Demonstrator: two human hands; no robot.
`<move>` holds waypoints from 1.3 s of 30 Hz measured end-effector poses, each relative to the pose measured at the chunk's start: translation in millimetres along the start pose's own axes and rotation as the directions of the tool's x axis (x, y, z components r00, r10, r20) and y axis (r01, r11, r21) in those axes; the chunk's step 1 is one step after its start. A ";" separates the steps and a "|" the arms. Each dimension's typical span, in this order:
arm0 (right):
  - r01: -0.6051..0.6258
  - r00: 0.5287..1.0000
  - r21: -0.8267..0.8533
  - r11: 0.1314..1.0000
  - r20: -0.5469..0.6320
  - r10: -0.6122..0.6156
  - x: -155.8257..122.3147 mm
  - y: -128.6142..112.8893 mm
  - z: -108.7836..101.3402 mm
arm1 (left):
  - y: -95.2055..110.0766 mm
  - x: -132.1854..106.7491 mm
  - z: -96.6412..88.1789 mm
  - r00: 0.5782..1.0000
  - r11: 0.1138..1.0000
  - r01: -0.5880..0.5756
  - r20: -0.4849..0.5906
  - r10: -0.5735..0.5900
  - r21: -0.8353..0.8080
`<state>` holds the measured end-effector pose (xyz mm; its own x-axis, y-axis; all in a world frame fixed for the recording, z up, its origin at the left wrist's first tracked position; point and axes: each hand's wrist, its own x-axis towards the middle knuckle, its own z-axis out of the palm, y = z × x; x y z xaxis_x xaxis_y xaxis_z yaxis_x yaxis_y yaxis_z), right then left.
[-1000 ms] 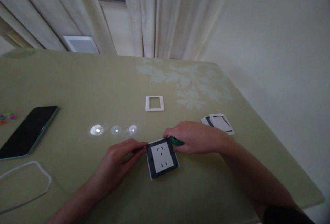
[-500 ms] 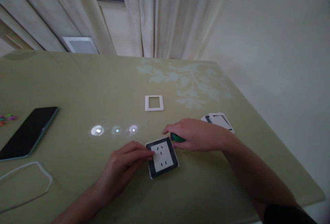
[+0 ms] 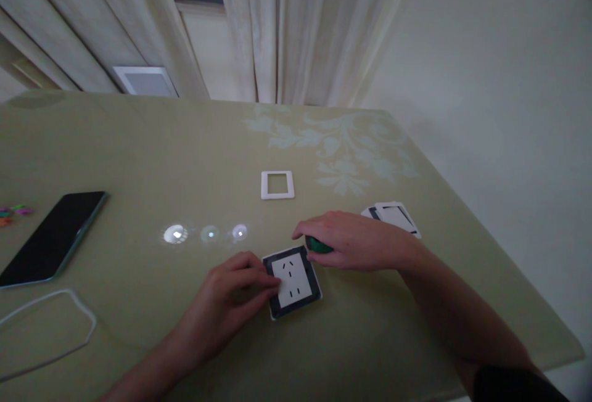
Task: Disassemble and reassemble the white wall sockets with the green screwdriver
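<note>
A square wall socket (image 3: 293, 283), with a white slotted face and a dark border, lies slightly turned on the table. Thumb and fingertips of my left hand (image 3: 238, 291) are pinched together at its left edge, touching the face. Beside its upper right corner, my right hand (image 3: 349, 240) is closed round a short, rounded dark-green tool (image 3: 319, 245), which looks like a handle. Its other end is hidden by my fingers, so I cannot tell whether it touches the socket. Beyond the socket lies a white square frame (image 3: 291, 185).
More white and dark panels (image 3: 395, 217) are stacked to the right, partly behind my right wrist. On the left lie a black phone (image 3: 53, 238), a white cable (image 3: 90, 322) and small coloured pieces (image 3: 18, 211). The table's edge (image 3: 485, 226) slopes along the right wall.
My left fingers have shifted slightly lower along the socket's left edge, and the thumb has come forward against it. The right hand, still around the green tool, has hardly moved.
</note>
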<state>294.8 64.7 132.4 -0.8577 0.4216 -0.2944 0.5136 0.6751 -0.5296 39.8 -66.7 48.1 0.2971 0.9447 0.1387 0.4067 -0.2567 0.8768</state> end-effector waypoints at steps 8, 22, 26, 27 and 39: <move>0.021 0.992 -0.018 1.000 -0.128 -0.023 -3.2 -2.9 -5.4 | -1.7 -2.9 2.9 0.998 0.994 0.040 -0.050 -0.035 0.098; 0.863 0.471 0.443 0.243 -0.879 -0.073 47.2 -79.2 24.4 | -12.5 -4.5 12.7 0.998 0.969 -0.055 0.021 0.052 0.241; 0.817 0.535 0.484 0.315 -0.839 -0.099 67.5 -71.8 37.7 | -12.9 -4.6 13.1 0.998 0.976 -0.047 0.039 0.040 0.212; 0.810 0.542 0.486 0.328 -0.834 -0.103 68.8 -69.9 39.1 | -12.7 -4.4 13.1 0.999 0.977 -0.045 0.040 0.037 0.210; 0.836 0.514 0.425 0.348 -0.827 -0.226 74.7 -62.1 48.3 | -6.3 -2.5 12.2 0.998 0.985 -0.001 0.060 -0.010 0.174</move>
<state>197.6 25.0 104.9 -0.5371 0.5648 0.6265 -0.5486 0.3303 -0.7681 47.1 -69.9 36.6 0.3446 0.9332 0.1021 0.5505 -0.2890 0.7832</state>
